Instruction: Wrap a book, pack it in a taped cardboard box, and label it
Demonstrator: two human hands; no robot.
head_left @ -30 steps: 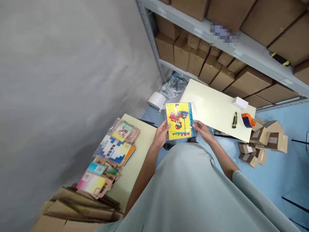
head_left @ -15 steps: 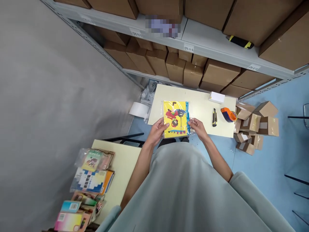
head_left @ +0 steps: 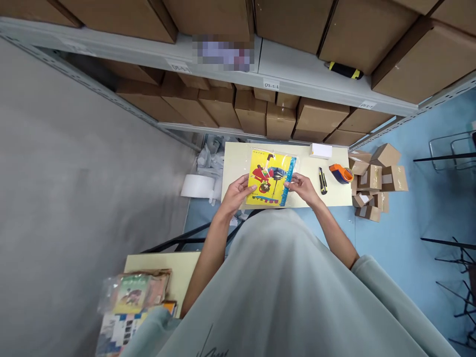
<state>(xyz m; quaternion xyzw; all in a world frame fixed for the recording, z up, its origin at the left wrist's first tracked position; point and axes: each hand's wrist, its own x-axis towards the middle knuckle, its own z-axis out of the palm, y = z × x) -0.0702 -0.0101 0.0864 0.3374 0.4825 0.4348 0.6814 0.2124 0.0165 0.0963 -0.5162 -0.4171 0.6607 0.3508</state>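
A yellow picture book (head_left: 268, 179) in a clear plastic sleeve, its cover drawing upside down to me, is held over the near part of the cream table (head_left: 238, 156). My left hand (head_left: 237, 193) grips the left edge, thumb on the cover and fingers behind. Pinching the blue strip on the opposite side is my right hand (head_left: 300, 187). To the right of that hand lie a black and yellow utility knife (head_left: 322, 181) and an orange and blue tape dispenser (head_left: 341, 174). A small white box (head_left: 321, 151) sits behind them.
Shelves with brown cartons (head_left: 281, 121) rise beyond the table; another utility knife (head_left: 345, 70) lies on the upper shelf. Small open cartons (head_left: 394, 177) are piled at the right. On a lower-left side table (head_left: 182, 270) are bagged books (head_left: 132, 293). A white roll (head_left: 198, 186) stands left.
My view has shifted, so the side table sits lower in the picture. The book has tilted slightly clockwise, still between both hands.
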